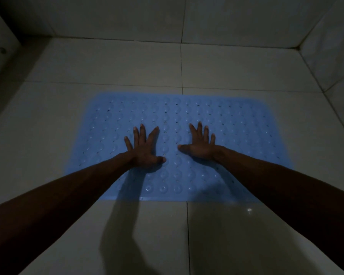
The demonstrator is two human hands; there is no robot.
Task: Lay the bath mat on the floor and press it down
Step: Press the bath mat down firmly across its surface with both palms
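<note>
Two hands flat on blue bath mat (pixel 187 116), left hand (pixel 144 149), right hand (pixel 201 144), fingers spread, no writing legible

We're looking down at a floor (pixel 111 62) of big pale glossy tiles w/ thin dark grout lines (pixel 181 66) crossing it lengthwise & across. At the far side it meets a tiled wall (pixel 127 14), same pale tone, one vertical joint showing. On the right a 2nd tiled wall (pixel 334 56) comes in at an angle, dark seam at the corner (pixel 298 47). Far left we see a dark edge (pixel 6 56), too dim to tell what. Light is low & bluish; one small glint (pixel 249 210) on the near tile, soft shadows (pixel 123 231) across the near floor.
</note>
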